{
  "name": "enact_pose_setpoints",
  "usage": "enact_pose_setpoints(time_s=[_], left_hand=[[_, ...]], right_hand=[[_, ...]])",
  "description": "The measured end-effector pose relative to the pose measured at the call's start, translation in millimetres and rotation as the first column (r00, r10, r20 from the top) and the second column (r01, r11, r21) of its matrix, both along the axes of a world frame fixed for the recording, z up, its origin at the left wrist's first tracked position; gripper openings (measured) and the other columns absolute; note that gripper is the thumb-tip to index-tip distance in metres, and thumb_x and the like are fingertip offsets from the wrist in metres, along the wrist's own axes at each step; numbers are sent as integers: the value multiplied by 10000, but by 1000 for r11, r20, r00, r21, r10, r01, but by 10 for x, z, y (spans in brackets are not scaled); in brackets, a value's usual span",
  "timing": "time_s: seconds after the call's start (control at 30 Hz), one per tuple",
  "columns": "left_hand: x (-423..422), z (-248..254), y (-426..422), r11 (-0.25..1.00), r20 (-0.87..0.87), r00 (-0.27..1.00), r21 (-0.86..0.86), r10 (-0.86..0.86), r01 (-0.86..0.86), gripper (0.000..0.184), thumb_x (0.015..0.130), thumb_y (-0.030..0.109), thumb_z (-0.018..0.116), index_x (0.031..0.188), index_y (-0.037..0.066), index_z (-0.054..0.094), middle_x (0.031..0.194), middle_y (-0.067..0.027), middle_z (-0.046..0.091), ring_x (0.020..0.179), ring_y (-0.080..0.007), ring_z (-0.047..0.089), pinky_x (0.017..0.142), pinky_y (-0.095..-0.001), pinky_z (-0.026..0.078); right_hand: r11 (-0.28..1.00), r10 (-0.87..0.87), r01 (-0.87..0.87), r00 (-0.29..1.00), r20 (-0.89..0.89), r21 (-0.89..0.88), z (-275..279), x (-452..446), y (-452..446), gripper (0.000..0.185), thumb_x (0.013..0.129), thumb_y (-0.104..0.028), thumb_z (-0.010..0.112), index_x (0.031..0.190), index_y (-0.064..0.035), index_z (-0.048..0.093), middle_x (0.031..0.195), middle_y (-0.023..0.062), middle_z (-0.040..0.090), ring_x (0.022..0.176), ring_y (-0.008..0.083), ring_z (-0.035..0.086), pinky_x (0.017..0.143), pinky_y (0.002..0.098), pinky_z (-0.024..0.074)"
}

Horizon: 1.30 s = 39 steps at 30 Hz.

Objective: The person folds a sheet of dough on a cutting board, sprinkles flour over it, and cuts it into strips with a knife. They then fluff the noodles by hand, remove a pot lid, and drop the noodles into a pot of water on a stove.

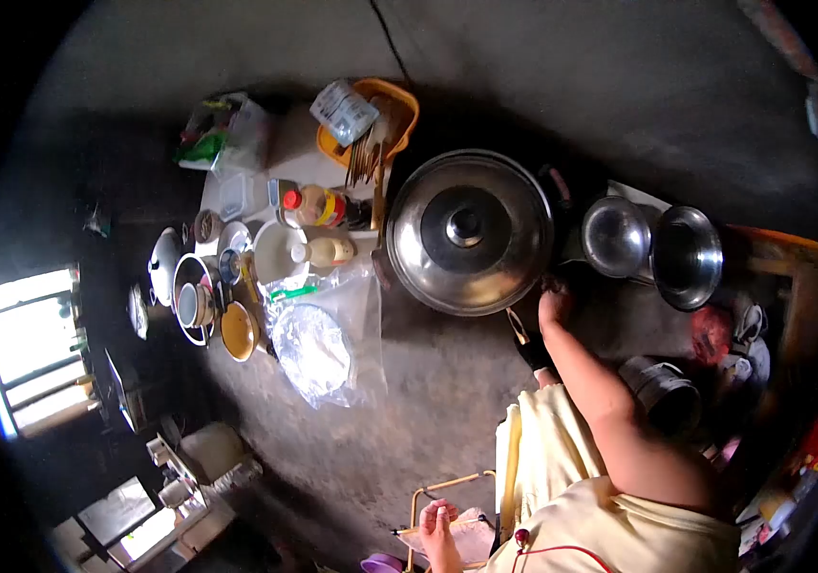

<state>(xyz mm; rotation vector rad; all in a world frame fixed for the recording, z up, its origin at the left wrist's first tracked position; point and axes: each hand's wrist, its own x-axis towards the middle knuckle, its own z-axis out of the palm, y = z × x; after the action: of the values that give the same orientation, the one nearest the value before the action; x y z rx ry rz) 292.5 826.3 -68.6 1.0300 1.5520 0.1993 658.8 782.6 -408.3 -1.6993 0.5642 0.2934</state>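
A large wok (399,191) stands under a shiny domed metal lid (514,229) with a dark centre and a round knob (464,227). My right hand (553,298) reaches out beside the lower right rim of the wok. Its fingers lie in shadow, so what they touch or hold is hidden. Lower down, near my body, my left hand (438,533) is raised with fingers loosely bent and slightly apart, nothing visible in it. Close behind that hand is a chair (456,477) with a tan tubular frame.
Left of the wok, a table holds an orange basket (415,113), a red-capped bottle (318,205), bowls and a clear plastic bag (366,325). Two metal basins (616,236) stand to the right. A bucket (662,387) sits near my right arm.
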Motion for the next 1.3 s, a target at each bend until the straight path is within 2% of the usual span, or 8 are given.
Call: enact_pose_setpoints(time_s=[0.23, 0.43, 0.5, 0.53, 0.73, 0.93, 1.1, 1.3], left_hand=[[-91, -5, 88, 994, 71, 991, 15, -109, 109, 128, 886, 118, 550, 954, 12, 570, 828, -50, 611, 756, -119, 575, 681, -245, 458], [-349, -64, 303, 998, 223, 973, 20, -61, 58, 106, 883, 34, 520, 970, 8, 573, 857, -45, 618, 741, -114, 573, 654, -235, 475], [-528, -103, 422, 968, 164, 960, 146, -226, 203, 104, 876, 53, 541, 965, 11, 573, 857, -53, 618, 741, -125, 581, 657, -258, 489], [-555, -61, 447, 983, 180, 970, 110, -162, 144, 109, 871, 70, 555, 963, 13, 574, 857, -57, 618, 741, -130, 583, 655, -262, 490], [-1090, -155, 777, 988, 175, 980, 134, -93, 70, 137, 847, 124, 602, 943, 27, 587, 790, -56, 623, 683, -146, 597, 638, -275, 498], [-1429, -249, 1063, 989, 195, 980, 146, -48, 19, 96, 871, 96, 545, 912, 16, 577, 768, -45, 598, 676, -119, 563, 629, -251, 474], [-1382, -435, 1300, 998, 336, 942, 61, -19, -2, 98, 866, 102, 559, 923, 27, 586, 769, -41, 601, 679, -113, 566, 626, -239, 469], [-1115, -507, 1516, 985, 325, 932, 104, -163, 136, 100, 871, 111, 558, 941, 42, 581, 798, -25, 601, 690, -111, 566, 643, -244, 471]], right_hand=[[884, 467, -367, 683, 561, -289, 2239, 473, 515, 271, 811, -210, 640, 1038, -84, 567, 773, 30, 581, 669, 134, 545, 621, 261, 452], [417, 874, -662, 479, 77, -623, 2472, 785, 1179, 594, 767, -292, 660, 1282, -98, 434, 1188, 242, 454, 1146, 383, 403, 981, 507, 297], [490, 821, -491, 539, 191, -720, 1341, 802, 1636, 567, 776, -319, 652, 1251, -89, 443, 1240, 246, 435, 1219, 402, 353, 1013, 505, 280], [398, 862, -600, 504, 59, -694, 1759, 842, 1532, 532, 783, -343, 639, 1201, -64, 465, 1266, 256, 421, 1255, 418, 313, 1026, 502, 279], [141, 958, -480, 287, -3, -866, 1674, 1066, 1637, 564, 651, -255, 668, 1118, 9, 495, 1042, 241, 579, 983, 365, 552, 824, 416, 450], [333, 819, -376, 570, 68, -864, 3295, 703, 718, 555, 705, -387, 653, 1126, -65, 492, 970, 201, 614, 910, 369, 589, 756, 457, 466], [630, 538, -208, 811, 227, -748, 3356, 692, -693, 510, 709, -390, 647, 1085, -68, 525, 896, 203, 627, 855, 370, 605, 744, 442, 469], [378, 261, -113, 965, -11, -919, 3527, 458, -1971, 502, 688, -391, 638, 1003, -6, 572, 1006, 218, 602, 969, 377, 559, 822, 442, 442]])
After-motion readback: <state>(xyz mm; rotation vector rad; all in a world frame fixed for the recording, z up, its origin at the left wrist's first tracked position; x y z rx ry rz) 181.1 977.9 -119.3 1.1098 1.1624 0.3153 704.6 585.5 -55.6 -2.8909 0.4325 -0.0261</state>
